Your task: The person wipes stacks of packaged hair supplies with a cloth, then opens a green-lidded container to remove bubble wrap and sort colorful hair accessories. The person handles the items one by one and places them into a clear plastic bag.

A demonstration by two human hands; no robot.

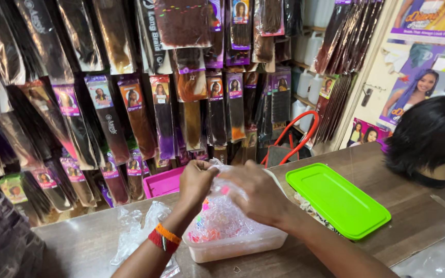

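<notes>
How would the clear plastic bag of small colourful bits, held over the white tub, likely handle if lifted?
The clear plastic bag is crumpled and sagging into the white tub, so probably floppy. Its thin film and tiny contents suggest it is light. Both hands, left and right, pinch its top, so it may spill if tipped.

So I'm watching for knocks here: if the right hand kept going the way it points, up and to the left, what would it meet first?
The right hand would most likely meet the left hand first, across the clear plastic bag both pinch; depth is uncertain.

left arm (145,252) — bare, no sleeve | wrist: red and orange beaded bands (164,238) | right arm (330,247) — bare
</notes>
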